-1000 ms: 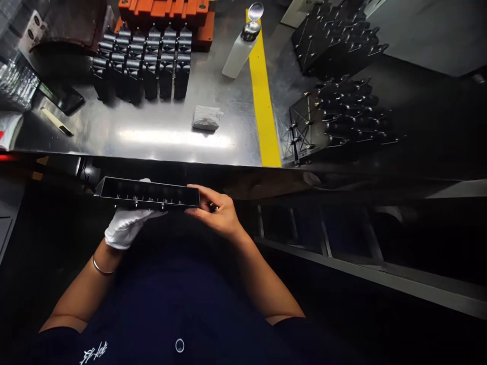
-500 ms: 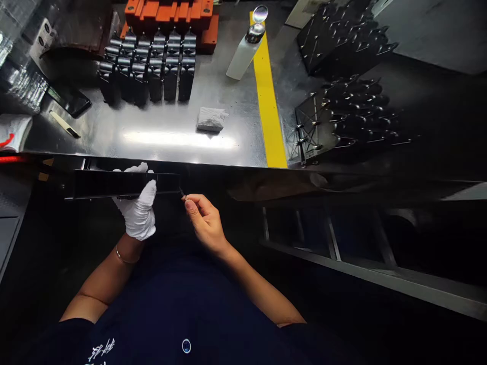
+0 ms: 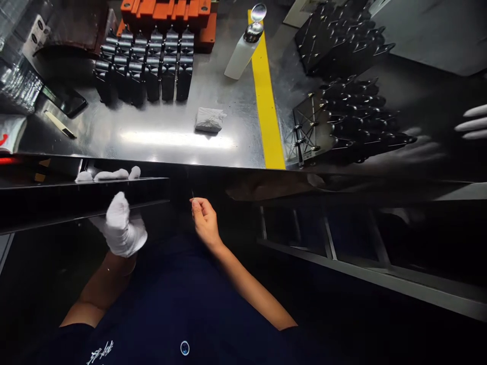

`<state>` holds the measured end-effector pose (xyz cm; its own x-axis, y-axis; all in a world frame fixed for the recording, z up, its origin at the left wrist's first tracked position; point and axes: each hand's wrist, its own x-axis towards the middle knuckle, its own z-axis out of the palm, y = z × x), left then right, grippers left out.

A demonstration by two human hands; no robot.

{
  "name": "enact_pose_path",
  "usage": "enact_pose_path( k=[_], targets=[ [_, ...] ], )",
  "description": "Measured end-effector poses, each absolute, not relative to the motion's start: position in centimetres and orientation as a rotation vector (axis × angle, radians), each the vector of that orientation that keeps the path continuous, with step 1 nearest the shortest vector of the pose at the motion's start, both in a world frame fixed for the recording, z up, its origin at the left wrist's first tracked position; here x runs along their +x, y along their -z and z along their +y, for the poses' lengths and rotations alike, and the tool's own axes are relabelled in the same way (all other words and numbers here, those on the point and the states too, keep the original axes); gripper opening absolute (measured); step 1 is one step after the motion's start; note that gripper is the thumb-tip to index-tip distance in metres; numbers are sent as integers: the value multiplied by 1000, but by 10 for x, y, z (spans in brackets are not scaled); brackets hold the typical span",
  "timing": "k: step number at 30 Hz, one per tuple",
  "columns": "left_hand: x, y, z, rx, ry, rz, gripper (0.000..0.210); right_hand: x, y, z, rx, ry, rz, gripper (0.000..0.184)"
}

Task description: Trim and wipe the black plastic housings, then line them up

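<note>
My left hand (image 3: 124, 228), in a white glove, is wrapped around a long, smooth black part (image 3: 76, 200) in front of the table edge. Its thumb lies on the near side and its fingertips show over the far edge. My bare right hand (image 3: 206, 223) pinches a thin dark pointed tool (image 3: 193, 193) between thumb and fingertips. The tool's tip points up and away, to the right of the black part's end, and does not touch it. What kind of tool it is, I cannot make out.
On the metal table (image 3: 160, 121) stand rows of black parts (image 3: 152, 71), orange blocks (image 3: 163, 12), a pump bottle (image 3: 241, 56) and a folded white wipe (image 3: 210, 120). Yellow tape (image 3: 266, 101) runs beside stacked black parts (image 3: 353, 116). Another person's gloved hand (image 3: 472, 122) enters at right.
My left hand has shifted left and turned the black part, bringing it closer, with a broader face showing. My right hand has moved slightly right, away from its end. Another person's gloved hand has appeared.
</note>
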<state>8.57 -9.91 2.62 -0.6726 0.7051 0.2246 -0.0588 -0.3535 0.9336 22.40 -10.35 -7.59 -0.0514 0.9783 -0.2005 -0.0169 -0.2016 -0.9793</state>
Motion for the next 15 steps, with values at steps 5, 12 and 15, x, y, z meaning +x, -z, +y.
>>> enact_pose_path(
  k=[5, 12, 15],
  targets=[
    [80, -34, -98, 632, -2026, 1351, 53, 234, 65, -105, -1164, -1324, -1298, 24],
    [85, -13, -97, 598, -1993, 1357, 55, 240, 25, -96, -884, -1061, -1640, 9],
    [84, -11, -99, 682, -1958, 1400, 52, 236, 24, -98, -928, -1030, -1606, 10]
  ],
)
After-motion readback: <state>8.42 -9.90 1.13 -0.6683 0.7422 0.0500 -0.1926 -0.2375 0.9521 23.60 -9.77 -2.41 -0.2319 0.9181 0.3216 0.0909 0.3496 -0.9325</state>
